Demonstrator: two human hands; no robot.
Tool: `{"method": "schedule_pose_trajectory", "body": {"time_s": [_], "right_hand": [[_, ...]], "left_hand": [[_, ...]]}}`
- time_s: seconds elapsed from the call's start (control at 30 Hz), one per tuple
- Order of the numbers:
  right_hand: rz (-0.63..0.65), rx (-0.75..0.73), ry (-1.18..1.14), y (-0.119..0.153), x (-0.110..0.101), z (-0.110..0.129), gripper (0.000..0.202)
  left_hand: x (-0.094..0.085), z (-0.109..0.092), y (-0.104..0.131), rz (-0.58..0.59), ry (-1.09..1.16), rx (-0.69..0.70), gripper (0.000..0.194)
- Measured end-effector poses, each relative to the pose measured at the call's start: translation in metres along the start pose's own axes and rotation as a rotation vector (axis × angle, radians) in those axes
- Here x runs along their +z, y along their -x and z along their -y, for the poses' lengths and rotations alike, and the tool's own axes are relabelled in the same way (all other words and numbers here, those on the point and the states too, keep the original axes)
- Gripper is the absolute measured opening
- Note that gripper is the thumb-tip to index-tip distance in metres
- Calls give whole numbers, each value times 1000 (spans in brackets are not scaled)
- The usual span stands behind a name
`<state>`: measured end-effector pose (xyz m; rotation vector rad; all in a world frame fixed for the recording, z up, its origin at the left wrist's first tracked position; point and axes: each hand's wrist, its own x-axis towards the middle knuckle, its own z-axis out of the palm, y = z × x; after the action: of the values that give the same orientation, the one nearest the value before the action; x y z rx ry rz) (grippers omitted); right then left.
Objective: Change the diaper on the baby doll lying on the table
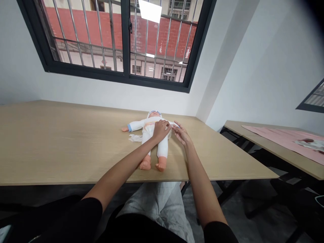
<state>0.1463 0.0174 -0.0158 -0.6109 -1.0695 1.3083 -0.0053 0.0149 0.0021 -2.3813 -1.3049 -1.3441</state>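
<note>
A baby doll (162, 148) in white clothes lies on its back on the wooden table (76, 145), feet toward me. It wears a white cap with blue markings (154, 112), and a blue cuff (129, 128) ends one sleeve. My left hand (161, 131) rests over the doll's torso, fingertips bent together at the right side of its clothes. Close beside it, my right hand (181, 134) reaches to the same spot, with thumb and fingers drawn in and some fingers raised. What the fingertips pinch is too small to make out. White cloth (135, 138) sticks out beside the doll's hip.
Behind the table is a white wall with a dark-framed barred window (126, 79). At right, another table (278, 148) carries a pink cloth (275, 135) with a white patterned item (310, 144) on it. The near table edge runs just before my lap.
</note>
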Motion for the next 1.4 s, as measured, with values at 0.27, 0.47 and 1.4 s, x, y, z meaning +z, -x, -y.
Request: {"method": "schedule_pose_trajectory", "body": {"time_s": [0.27,0.47,1.4], "right_hand": [[58,-1,275,-4,-4,-22,22],[53,-32,388,-13,-7,-39,28],[-327,-79,313,-19,2,-65,22]], "left_hand": [[-2,6,-1,-76,-21,-161,12],[-5,6,-2,-58,-19,-179,16],[-5,17,-6,-3,-12,-164,12]]}}
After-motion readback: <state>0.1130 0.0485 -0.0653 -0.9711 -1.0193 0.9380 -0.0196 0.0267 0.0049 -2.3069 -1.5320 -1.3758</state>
